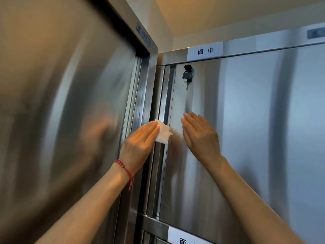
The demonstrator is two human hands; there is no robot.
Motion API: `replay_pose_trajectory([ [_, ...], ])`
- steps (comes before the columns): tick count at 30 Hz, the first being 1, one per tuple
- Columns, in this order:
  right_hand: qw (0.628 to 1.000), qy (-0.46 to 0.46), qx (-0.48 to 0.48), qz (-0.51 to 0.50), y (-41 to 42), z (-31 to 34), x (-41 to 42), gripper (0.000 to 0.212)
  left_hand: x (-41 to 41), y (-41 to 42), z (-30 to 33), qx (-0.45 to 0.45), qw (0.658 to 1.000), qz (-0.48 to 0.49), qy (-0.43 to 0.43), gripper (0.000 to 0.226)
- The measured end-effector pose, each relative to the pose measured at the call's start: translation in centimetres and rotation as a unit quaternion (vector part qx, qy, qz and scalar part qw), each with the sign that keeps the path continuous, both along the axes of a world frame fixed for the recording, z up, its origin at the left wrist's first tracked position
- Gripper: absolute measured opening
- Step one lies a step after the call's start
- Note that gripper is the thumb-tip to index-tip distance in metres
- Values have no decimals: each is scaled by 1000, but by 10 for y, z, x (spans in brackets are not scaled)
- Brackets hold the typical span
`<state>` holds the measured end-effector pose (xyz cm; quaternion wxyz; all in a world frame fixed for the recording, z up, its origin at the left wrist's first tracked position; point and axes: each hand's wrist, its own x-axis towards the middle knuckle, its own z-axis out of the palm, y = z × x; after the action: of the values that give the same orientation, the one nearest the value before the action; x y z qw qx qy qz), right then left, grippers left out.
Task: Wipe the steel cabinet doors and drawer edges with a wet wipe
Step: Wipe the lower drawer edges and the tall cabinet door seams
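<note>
A white wet wipe (pixel 163 132) lies against the left vertical edge of a steel cabinet door (pixel 246 129). My left hand (pixel 139 145), with a red bead bracelet on its wrist, presses the wipe flat onto that edge with straight fingers. To the right of the wipe, my right hand (pixel 198 134) rests flat on the door face, fingers straight and pointing up. The two hands are a short gap apart.
A black key (pixel 187 74) hangs in the lock near the door's top left. A white label (pixel 204 51) sits on the frame above, another label (pixel 186 238) on the rail below. A second steel cabinet (pixel 61 103) stands at a right angle on the left.
</note>
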<state>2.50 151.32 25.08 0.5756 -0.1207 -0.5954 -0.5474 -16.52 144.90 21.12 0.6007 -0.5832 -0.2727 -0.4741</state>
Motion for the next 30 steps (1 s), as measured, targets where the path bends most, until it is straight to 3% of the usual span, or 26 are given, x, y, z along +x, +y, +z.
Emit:
replay_pose_trajectory([
  [18,987,-5,-64,-146,20,11,-6,33,4,42,41,-22,999,26,-30,51],
  [30,982,-12,-105,-157,17,11,-7,37,15,50,46,-103,988,109,-21,58],
])
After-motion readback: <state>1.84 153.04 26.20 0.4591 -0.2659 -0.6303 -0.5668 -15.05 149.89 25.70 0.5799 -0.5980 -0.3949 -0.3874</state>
